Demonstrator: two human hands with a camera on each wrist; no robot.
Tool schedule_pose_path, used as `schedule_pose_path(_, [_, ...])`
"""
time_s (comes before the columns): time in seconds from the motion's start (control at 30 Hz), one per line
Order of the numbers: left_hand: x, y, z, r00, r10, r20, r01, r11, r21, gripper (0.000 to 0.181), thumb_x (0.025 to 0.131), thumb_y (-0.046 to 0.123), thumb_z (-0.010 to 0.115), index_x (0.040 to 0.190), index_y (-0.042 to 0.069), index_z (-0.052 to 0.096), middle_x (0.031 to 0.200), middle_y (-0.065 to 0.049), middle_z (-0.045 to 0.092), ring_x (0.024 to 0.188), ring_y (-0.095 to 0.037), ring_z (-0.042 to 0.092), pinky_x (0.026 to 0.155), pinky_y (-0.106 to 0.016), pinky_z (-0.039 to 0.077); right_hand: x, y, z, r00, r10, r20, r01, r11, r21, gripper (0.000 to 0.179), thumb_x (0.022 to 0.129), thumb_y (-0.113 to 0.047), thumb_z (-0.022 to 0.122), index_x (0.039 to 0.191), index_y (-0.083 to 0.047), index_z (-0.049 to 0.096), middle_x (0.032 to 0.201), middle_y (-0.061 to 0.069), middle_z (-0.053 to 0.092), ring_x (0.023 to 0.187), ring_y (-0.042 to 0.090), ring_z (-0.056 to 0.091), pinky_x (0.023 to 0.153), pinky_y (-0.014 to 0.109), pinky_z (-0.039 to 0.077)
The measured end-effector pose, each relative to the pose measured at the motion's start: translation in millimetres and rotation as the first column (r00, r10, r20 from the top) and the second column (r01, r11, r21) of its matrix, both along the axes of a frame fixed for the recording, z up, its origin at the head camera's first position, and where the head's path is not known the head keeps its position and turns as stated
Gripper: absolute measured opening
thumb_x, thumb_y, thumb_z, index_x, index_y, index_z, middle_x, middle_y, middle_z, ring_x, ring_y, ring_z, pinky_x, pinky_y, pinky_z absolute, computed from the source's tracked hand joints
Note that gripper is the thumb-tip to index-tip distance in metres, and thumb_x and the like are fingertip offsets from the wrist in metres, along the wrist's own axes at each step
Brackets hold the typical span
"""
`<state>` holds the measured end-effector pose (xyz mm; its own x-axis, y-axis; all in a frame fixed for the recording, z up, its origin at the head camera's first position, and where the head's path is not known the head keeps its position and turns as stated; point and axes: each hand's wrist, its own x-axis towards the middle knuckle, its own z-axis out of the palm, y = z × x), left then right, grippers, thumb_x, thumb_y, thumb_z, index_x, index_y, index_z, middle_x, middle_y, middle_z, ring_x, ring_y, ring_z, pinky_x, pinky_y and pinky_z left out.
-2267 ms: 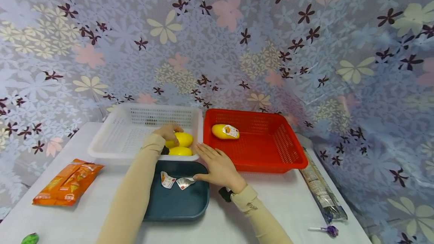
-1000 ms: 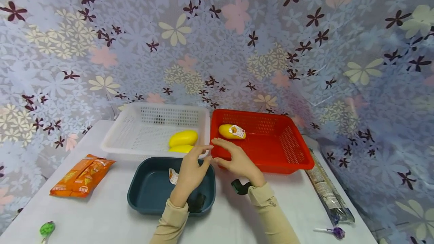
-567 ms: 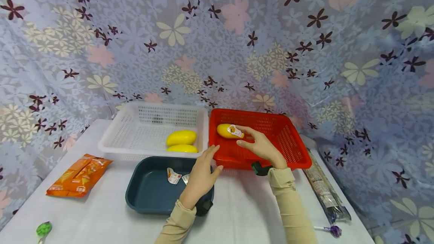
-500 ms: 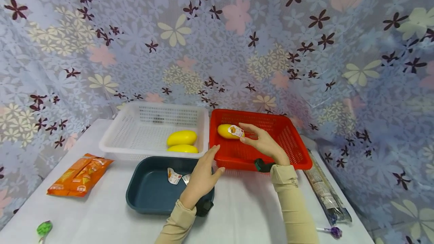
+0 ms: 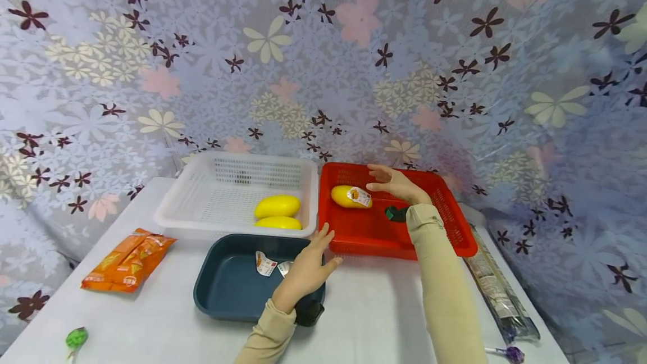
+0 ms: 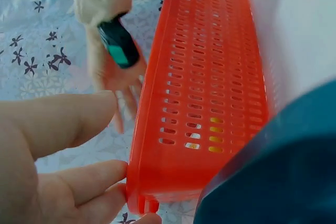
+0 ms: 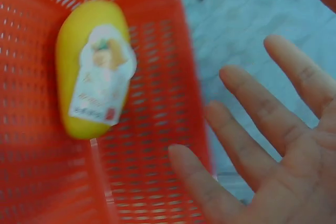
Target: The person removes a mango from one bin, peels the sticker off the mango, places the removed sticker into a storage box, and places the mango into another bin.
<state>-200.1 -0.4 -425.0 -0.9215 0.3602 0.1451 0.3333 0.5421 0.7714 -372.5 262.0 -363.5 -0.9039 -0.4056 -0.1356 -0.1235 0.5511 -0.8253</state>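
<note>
My left hand (image 5: 307, 267) is stretched over the right side of the dark blue tray (image 5: 217, 310), its fingertips at the near left corner of the red basket (image 5: 349, 246). In the left wrist view its fingers (image 6: 97, 177) meet the basket's rim. My right hand (image 5: 399, 185) hovers above the red basket's back part, fingers spread and holding nothing. Left of it in the basket lies a yellow mango-shaped fruit (image 5: 341, 196) bearing a white printed label (image 7: 102, 77). Two loose labels (image 5: 265, 264) lie in the tray, one partly behind my left hand.
A white basket (image 5: 202, 206) with two yellow mango-shaped fruits (image 5: 277, 206) adjoins the red one. An orange snack bag (image 5: 128, 260) and a green lollipop (image 5: 76, 339) lie at left. At right are a long clear packet (image 5: 500, 291) and a purple lollipop (image 5: 514, 354).
My left hand has left the fruits in the white basket and come to the red basket's near corner. My right hand has moved from between the baskets rightward and back over the red basket.
</note>
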Motion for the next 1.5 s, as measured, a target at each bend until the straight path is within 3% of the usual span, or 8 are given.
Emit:
schedule_pose_path(0.27, [-3.0, 0.0, 1.8, 0.999, -0.03, 0.023, 0.03, 1.0, -0.001, 0.06, 0.095, 0.023, 0.06, 0.146, 0.002, 0.039, 0.158, -0.013, 0.029, 0.147, -0.038, 0.023, 0.114, -0.056, 0.028, -23.1, 3.4, -35.9, 0.993, 0.003, 0.114, -0.001, 1.0, -0.013, 0.073, 0.095, -0.02, 0.06, 0.154, -0.004, 0.02, 0.159, 0.026, 0.015, 0.146, 0.046, 0.012, 0.115, 0.061, 0.024])
schedule_pose_path(0.47, [-7.6, -2.8, 4.3, 1.0, -0.024, 0.014, 0.024, 1.0, -0.005, 0.061, 0.093, 0.021, 0.061, 0.146, 0.0, 0.039, 0.158, -0.013, 0.029, 0.146, -0.039, 0.024, 0.114, -0.056, 0.028, -36.6, -15.1, -54.2, 0.99, 0.032, 0.137, -0.031, 0.999, -0.007, 0.072, 0.095, -0.019, 0.06, 0.153, -0.003, 0.021, 0.16, 0.025, 0.014, 0.146, 0.044, 0.014, 0.116, 0.058, 0.024])
schedule_pose_path(0.57, [-8.1, -2.6, 4.7, 1.0, -0.025, 0.011, 0.026, 1.0, -0.007, 0.06, 0.093, 0.02, 0.062, 0.146, 0.0, 0.039, 0.158, -0.013, 0.03, 0.146, -0.04, 0.024, 0.114, -0.056, 0.028, -41.7, -23.4, -62.3, 0.988, -0.007, 0.157, 0.005, 1.0, 0.012, 0.072, 0.093, -0.02, 0.063, 0.153, -0.006, 0.024, 0.16, 0.022, 0.017, 0.146, 0.041, 0.02, 0.116, 0.055, 0.027])
schedule_pose_path(0.77, [-6.8, -0.9, 0.3, 1.0, -0.018, 0.01, 0.018, 1.0, -0.001, 0.061, 0.093, 0.02, 0.062, 0.146, 0.001, 0.04, 0.158, -0.013, 0.03, 0.146, -0.039, 0.023, 0.114, -0.056, 0.029, -40.3, -34.7, -76.1, 0.988, -0.069, 0.135, 0.047, 0.986, 0.16, 0.075, 0.087, -0.019, 0.069, 0.149, -0.005, 0.029, 0.151, 0.025, 0.03, 0.136, 0.04, 0.034, 0.114, 0.052, 0.03])
schedule_pose_path(0.9, [-7.5, -1.6, 0.9, 1.0, -0.026, 0.007, 0.026, 1.0, 0.004, 0.06, 0.093, 0.02, 0.062, 0.145, 0.0, 0.04, 0.157, -0.014, 0.03, 0.146, -0.04, 0.023, 0.114, -0.056, 0.028, -39.0, -37.3, -77.7, 0.988, -0.092, 0.125, 0.063, 0.974, 0.217, 0.076, 0.085, -0.021, 0.071, 0.148, -0.006, 0.03, 0.149, 0.025, 0.033, 0.13, 0.038, 0.039, 0.111, 0.051, 0.034])
schedule_pose_path(1.2, [-6.5, -3.6, -0.9, 1.0, -0.023, 0.009, 0.023, 1.0, -0.003, 0.06, 0.094, 0.021, 0.062, 0.146, 0.0, 0.04, 0.158, -0.013, 0.03, 0.147, -0.039, 0.023, 0.114, -0.056, 0.028, -29.3, -33.2, -64.6, 0.989, -0.089, 0.116, 0.072, 0.987, 0.147, 0.075, 0.084, -0.015, 0.072, 0.146, -0.006, 0.032, 0.148, 0.025, 0.033, 0.121, 0.037, 0.042, 0.104, 0.046, 0.04])
schedule_pose_path(1.5, [-7.7, -1.0, 2.6, 1.0, -0.023, 0.005, 0.022, 1.0, 0.005, 0.059, 0.094, 0.02, 0.061, 0.146, 0.002, 0.04, 0.157, -0.014, 0.03, 0.146, -0.039, 0.023, 0.114, -0.054, 0.029, -11.6, -26.2, -43.1, 0.994, -0.023, 0.11, 0.011, 0.995, 0.101, 0.072, 0.087, -0.013, 0.07, 0.145, -0.005, 0.029, 0.144, 0.026, 0.033, 0.108, 0.031, 0.048, 0.086, 0.03, 0.051])
